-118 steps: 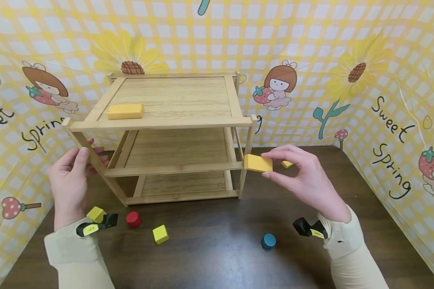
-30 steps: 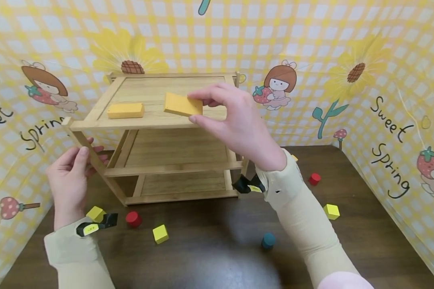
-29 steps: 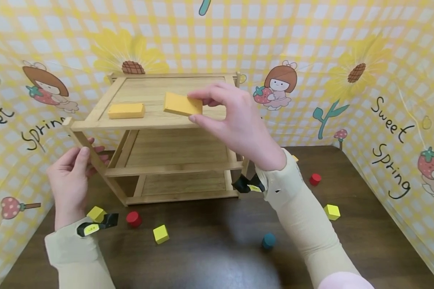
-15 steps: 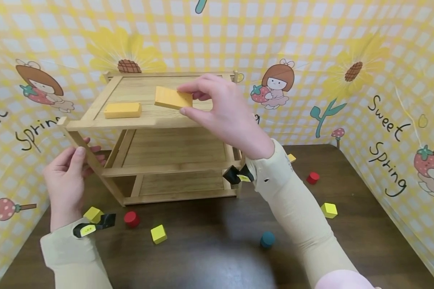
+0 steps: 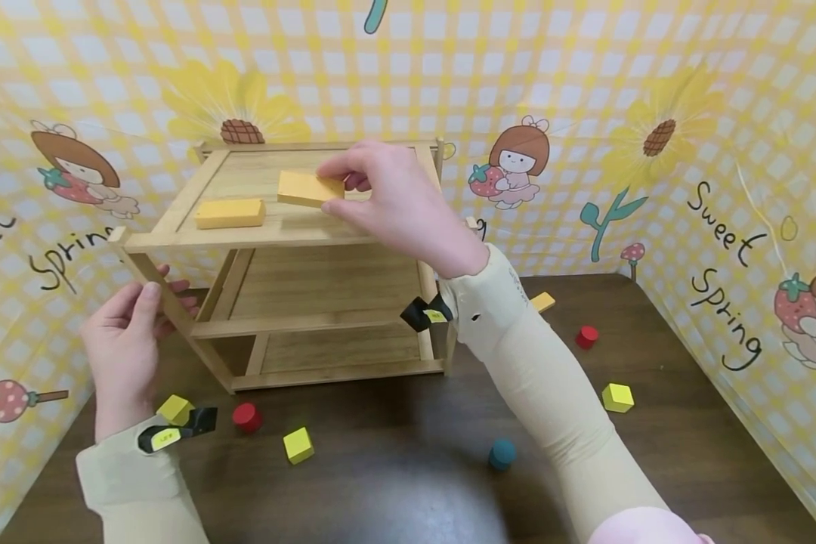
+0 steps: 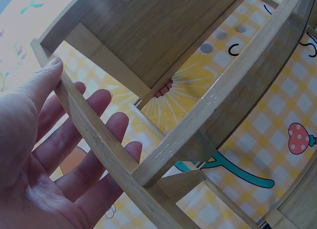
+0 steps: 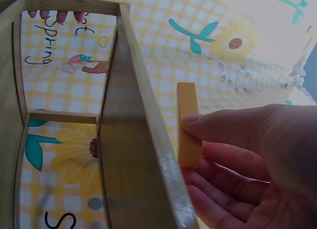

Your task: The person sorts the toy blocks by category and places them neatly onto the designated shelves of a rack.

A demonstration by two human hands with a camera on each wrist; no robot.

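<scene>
A three-tier wooden shelf (image 5: 309, 326) stands on the dark table. At its left, my left hand (image 5: 124, 332) grips the front upright (image 6: 94, 125), thumb in front and loosely bent fingers behind it. My right hand (image 5: 397, 200) pinches one end of an orange-yellow rectangular block (image 5: 301, 188) between thumb and fingers, close over the top board (image 5: 258, 168). A similar yellow block (image 5: 230, 214) lies flat on that board near the front left. In the right wrist view the pinched block (image 7: 187, 140) shows edge-on beside the shelf's rail (image 7: 148, 100).
Around the shelf's front lie yellow cubes (image 5: 299, 446), a red cylinder (image 5: 247, 417) and a blue cylinder (image 5: 502, 454). Right of it are another red cylinder (image 5: 587, 337), a yellow cube (image 5: 617, 397) and a yellow block (image 5: 542, 301) partly behind the sleeve. Checkered cloth (image 5: 353, 68) walls the back and sides.
My right hand has carried the yellow block from the shelf's right side up over the top board, then further left toward the other block. My left hand keeps its hold on the upright.
</scene>
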